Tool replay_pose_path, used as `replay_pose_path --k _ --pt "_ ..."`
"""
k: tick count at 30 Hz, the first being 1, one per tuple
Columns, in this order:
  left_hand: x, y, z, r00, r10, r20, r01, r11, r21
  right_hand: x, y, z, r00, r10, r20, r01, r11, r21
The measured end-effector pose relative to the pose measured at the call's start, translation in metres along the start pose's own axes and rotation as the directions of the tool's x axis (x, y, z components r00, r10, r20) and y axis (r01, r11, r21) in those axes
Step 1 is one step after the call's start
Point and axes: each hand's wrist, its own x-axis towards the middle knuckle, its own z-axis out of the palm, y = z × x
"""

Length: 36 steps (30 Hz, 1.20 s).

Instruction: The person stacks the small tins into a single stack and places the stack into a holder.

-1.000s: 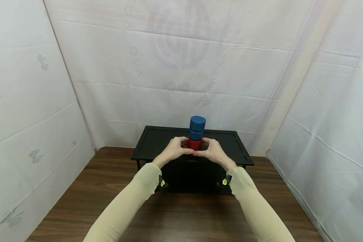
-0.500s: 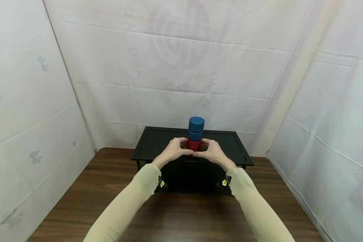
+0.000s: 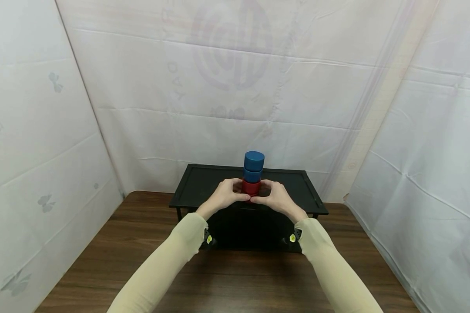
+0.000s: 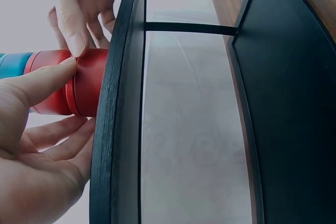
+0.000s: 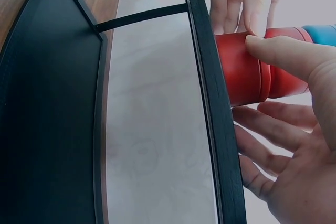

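A stack of cylindrical canisters stands upright on the black shelf, close to its front edge. Its lower part is a red canister section, and a blue section tops it. From the left, my left hand grips the red part, thumb in front and fingers curving behind. My right hand mirrors it from the right, and the two thumb tips nearly meet at the front. In the left wrist view, the thumb lies by a seam between red pieces. The right wrist view shows curved fingers below the red canister.
The shelf stands on a brown wooden table and has a lower black panel with open sides. White sheeting hangs behind and on both sides. Both forearms, in pale yellow sleeves, reach over the table's front.
The stack and both hands shift very slightly left and down in the head view. The grip around the red part looks the same.
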Motion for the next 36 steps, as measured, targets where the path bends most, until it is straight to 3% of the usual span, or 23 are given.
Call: replay_pose_path --k 15,36 --pt "-0.014 0.003 -0.009 0.996 -0.073 -0.049 0.075 0.996 0.051 -0.014 -0.004 -0.009 0.999 -0.004 -0.032 0.003 1.000 -0.025" --pt "-0.040 0.012 -0.011 0.993 -0.014 -0.120 0.027 0.994 0.101 -0.039 -0.005 -0.015 0.997 -0.013 -0.071 0.007 0.997 -0.077"
